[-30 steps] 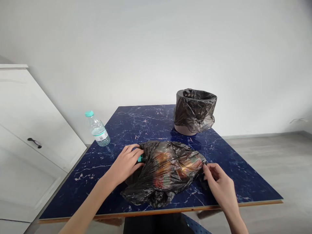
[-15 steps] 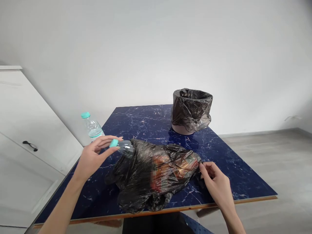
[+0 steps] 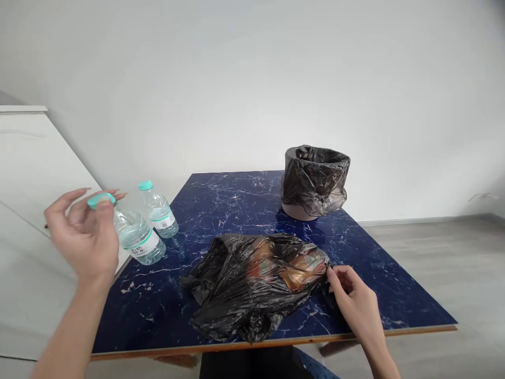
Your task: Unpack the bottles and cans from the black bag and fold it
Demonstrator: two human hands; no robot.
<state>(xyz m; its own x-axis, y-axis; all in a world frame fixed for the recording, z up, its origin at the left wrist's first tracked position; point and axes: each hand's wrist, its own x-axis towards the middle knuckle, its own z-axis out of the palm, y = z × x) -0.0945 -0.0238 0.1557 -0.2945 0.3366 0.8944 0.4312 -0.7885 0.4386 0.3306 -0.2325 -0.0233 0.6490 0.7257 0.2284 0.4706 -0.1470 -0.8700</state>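
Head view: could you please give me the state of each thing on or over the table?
Held bottle: capped, tilted, gripped at the cap by the left hand.
Second bottle: capped, standing on the table.
Black bag: lying crumpled, its edge pinched by the right hand.
Bin: upright, lined, open.

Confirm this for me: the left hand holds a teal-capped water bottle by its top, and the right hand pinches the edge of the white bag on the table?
Not quite: in the head view the bag is black, not white. The left hand does hold the bottle; the right hand pinches the bag's edge.
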